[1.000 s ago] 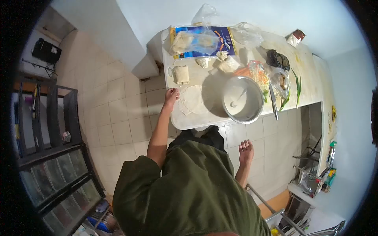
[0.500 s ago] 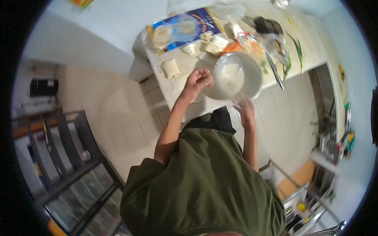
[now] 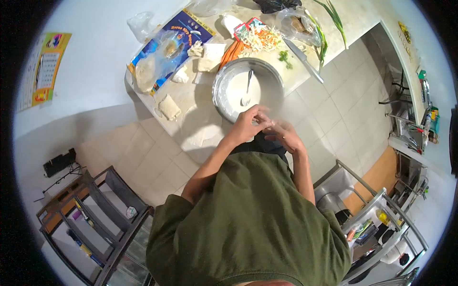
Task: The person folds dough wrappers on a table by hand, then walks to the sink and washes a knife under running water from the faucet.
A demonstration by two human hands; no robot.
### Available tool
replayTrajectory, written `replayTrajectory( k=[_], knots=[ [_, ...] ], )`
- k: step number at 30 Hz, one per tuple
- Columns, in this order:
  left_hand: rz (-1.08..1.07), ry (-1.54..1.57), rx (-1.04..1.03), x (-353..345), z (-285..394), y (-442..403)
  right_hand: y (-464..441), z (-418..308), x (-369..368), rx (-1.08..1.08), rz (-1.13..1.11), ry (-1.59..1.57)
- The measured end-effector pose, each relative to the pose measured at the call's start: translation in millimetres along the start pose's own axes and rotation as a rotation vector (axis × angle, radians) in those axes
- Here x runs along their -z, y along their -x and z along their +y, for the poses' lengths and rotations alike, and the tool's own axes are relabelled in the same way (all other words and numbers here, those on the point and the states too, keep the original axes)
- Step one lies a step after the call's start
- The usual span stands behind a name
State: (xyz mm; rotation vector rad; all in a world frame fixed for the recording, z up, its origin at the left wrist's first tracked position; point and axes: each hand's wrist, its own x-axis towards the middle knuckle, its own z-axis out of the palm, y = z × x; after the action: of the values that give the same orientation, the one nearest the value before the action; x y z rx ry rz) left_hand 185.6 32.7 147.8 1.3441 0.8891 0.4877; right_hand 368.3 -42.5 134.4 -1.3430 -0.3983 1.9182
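My left hand (image 3: 250,125) and my right hand (image 3: 286,135) meet at the fingertips, just over the near rim of a metal bowl (image 3: 224,102). The left fingers are pinched together; what lies between them, if anything, is too small to name. My right hand is slightly blurred, its fingers bent beside the left fingertips. Inside the bowl is a pale batter with a spoon (image 3: 249,83) standing in it. Left of the bowl, a thin round wrapper (image 3: 202,125) lies on the table, and a folded pale roll (image 3: 169,107) sits beyond it.
Carrots (image 3: 231,53), shredded vegetables (image 3: 263,38) and a knife (image 3: 305,60) lie behind and right of the bowl. Green onions (image 3: 333,20) are farther right. A blue printed sheet (image 3: 179,35) is at the back left. A metal rack (image 3: 377,217) stands at the lower right.
My left hand has moved from the table's left edge to the bowl's near rim. My right hand has risen to meet it. The view has turned, shifting the table within it.
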Motion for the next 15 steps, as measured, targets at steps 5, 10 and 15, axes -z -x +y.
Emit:
replayTrajectory(
  k=[5,10,15],
  knots=[
    [0.165,-0.013,-0.031,-6,11,-59,-44,-72,40,0.004,-0.131,0.025],
    [0.509,0.003,0.042,6,9,-68,-149,-133,82,0.164,0.031,0.239],
    [0.896,0.122,0.240,15,-27,-4,-269,-164,94,0.157,-0.017,0.490]
  ],
)
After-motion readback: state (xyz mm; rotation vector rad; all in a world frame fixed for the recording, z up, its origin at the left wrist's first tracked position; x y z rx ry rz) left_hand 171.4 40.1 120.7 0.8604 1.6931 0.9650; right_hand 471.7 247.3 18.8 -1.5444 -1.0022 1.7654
